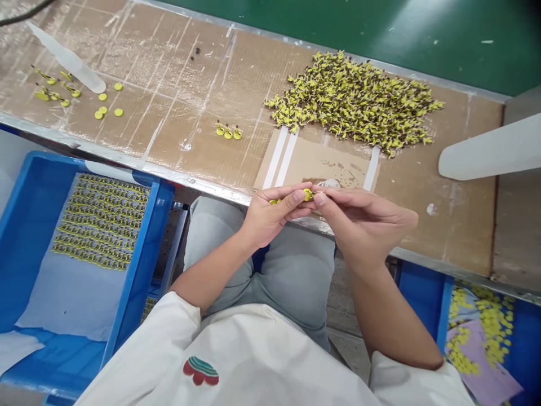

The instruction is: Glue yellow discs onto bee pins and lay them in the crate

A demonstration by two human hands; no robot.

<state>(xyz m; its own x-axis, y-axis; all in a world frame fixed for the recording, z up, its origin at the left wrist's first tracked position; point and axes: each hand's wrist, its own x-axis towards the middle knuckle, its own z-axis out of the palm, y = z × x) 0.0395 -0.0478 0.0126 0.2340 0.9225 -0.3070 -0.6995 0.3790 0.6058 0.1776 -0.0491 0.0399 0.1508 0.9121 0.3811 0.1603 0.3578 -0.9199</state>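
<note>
Above the front edge of the table, my two hands meet fingertip to fingertip. My left hand [276, 210] is closed, pinching a small yellow round base [307, 195] between thumb and fingers. More yellow [275, 201] shows in the palm of that hand. From the other side my right hand [366, 223] pinches a tiny dark-and-yellow figurine at the base, largely covered by the fingertips. A big heap of such yellow and dark figurines [353, 101] lies beyond the hands. To its left, a few figurines on round bases [228, 133] stand in a short row.
A taped cardboard sheet [313, 155] lies under the hands. Loose yellow discs [119, 112] and several figurines [54, 93] are at the far left. White tubes [490, 149] rest at both sides. A blue crate [146, 242] holds rows of figurines; yellow discs [462, 352] fill another crate, lower right.
</note>
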